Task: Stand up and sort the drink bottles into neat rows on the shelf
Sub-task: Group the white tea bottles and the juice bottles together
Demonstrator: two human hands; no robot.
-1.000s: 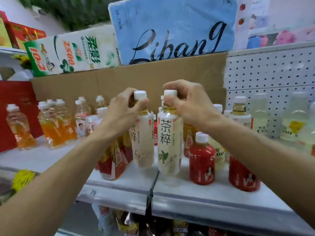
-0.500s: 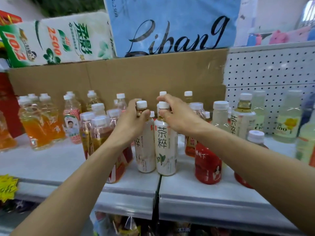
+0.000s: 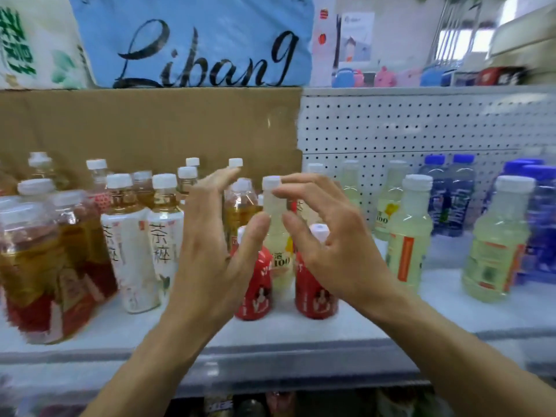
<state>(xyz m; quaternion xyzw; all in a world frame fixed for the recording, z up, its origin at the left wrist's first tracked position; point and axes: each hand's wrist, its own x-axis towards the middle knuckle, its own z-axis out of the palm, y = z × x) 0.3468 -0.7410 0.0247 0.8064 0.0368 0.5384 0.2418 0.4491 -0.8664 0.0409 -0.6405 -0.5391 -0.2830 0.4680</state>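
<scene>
Both hands (image 3: 270, 251) spread, flanking pale bottle (image 3: 278, 236).

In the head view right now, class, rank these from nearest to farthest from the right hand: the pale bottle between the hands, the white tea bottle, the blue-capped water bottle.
From the right hand:
1. Pale bottle, at its fingertips.
2. White tea bottle, past the left hand.
3. Blue-capped water bottle, back right.

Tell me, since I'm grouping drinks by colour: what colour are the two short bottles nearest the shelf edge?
Red, with white caps; the head view shows the short bottles clearly.
</scene>
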